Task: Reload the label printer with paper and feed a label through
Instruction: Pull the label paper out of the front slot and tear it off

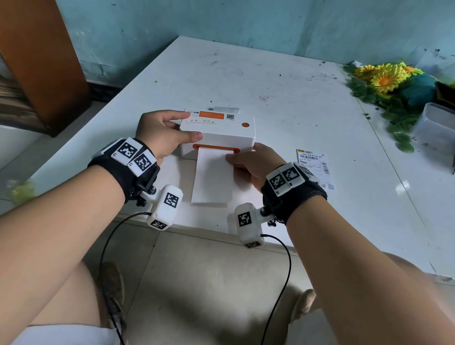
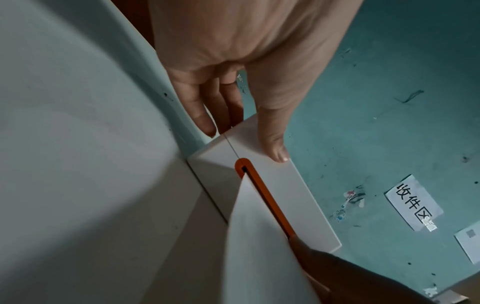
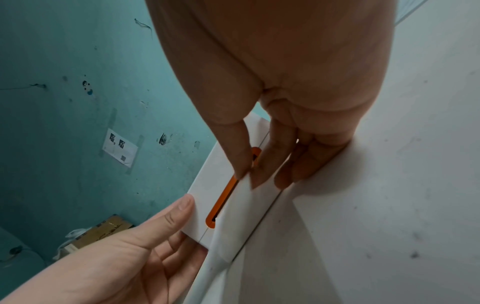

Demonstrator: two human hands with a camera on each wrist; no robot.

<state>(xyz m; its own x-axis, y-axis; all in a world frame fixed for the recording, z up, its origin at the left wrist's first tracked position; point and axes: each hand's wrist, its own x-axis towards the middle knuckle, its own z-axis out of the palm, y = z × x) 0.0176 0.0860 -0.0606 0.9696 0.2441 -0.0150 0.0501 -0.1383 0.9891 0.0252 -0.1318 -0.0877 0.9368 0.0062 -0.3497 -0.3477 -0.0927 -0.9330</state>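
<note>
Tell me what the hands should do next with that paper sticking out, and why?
Probably tear it off: the blank label already hangs out of the orange slot, the right hand pinches its edge there, and the left hand braces the printer.

Your printer (image 1: 217, 134) sits mid-tabletop (image 1: 282, 94), blank label (image 1: 213, 178) lying in front of it, printed label (image 1: 314, 164) off to its right.

Left hand (image 1: 160, 132) thumb extended; right hand (image 1: 252, 162) pinching, thumb against forefinger
</note>
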